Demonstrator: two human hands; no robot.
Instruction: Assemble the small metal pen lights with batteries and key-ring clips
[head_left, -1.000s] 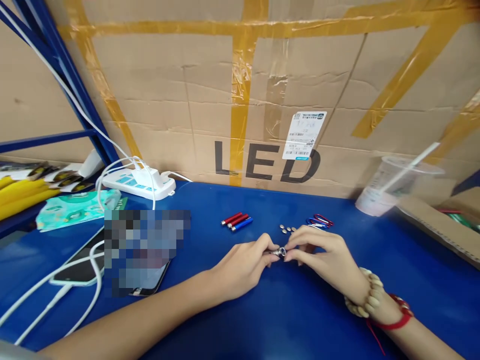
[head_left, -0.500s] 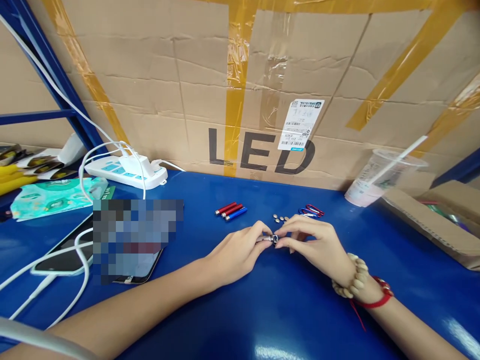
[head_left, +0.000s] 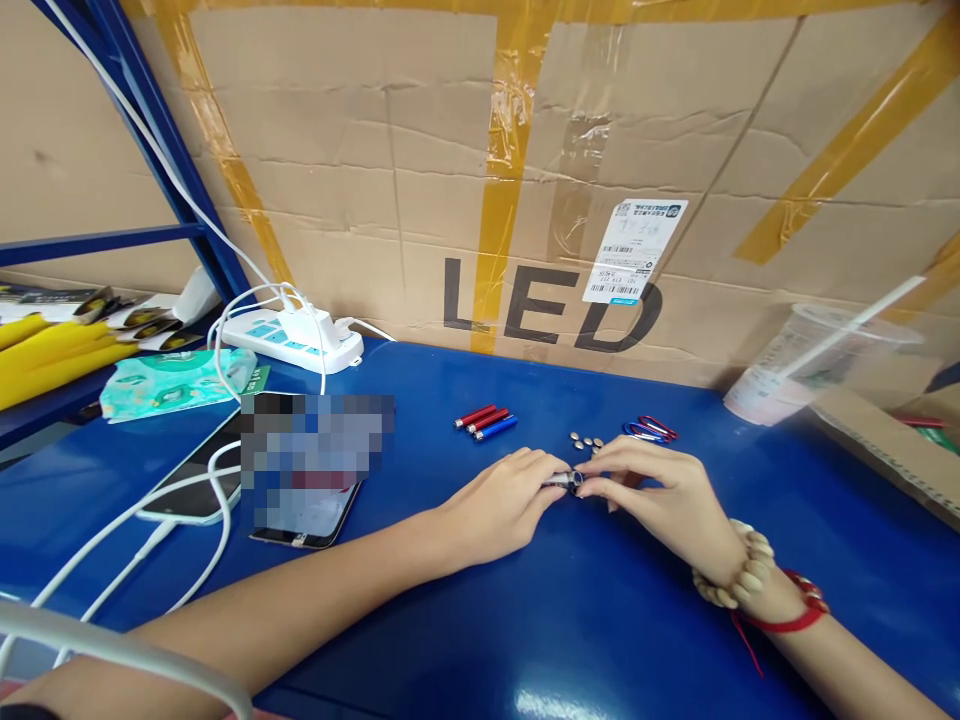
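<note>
My left hand [head_left: 499,508] is closed in a pinch around the body of a small silver metal tube [head_left: 559,480]. The tube's round, dark-rimmed end points right, at the fingertips of my right hand [head_left: 656,495]. Thumb and forefinger of that hand are closed on this end; the other fingers curl behind. Just beyond the hands lie several small silver button cells [head_left: 586,442]. Slim red tubes [head_left: 480,415] and a blue tube [head_left: 496,428], all with silver tips, rest side by side farther back. Red and blue carabiner clips [head_left: 651,430] lie behind my right hand.
Phones [head_left: 307,525] and white cables [head_left: 225,500] occupy the left, with a power strip [head_left: 292,340] and a green tissue pack [head_left: 176,382] behind. A plastic cup [head_left: 787,365] with a straw and an open carton [head_left: 892,450] stand right. A large cardboard sheet [head_left: 420,150] closes off the back.
The view has turned a little left, so everything sits farther right in the picture. Both hands keep their pinch on the silver tube, whose end now faces me slightly more.
</note>
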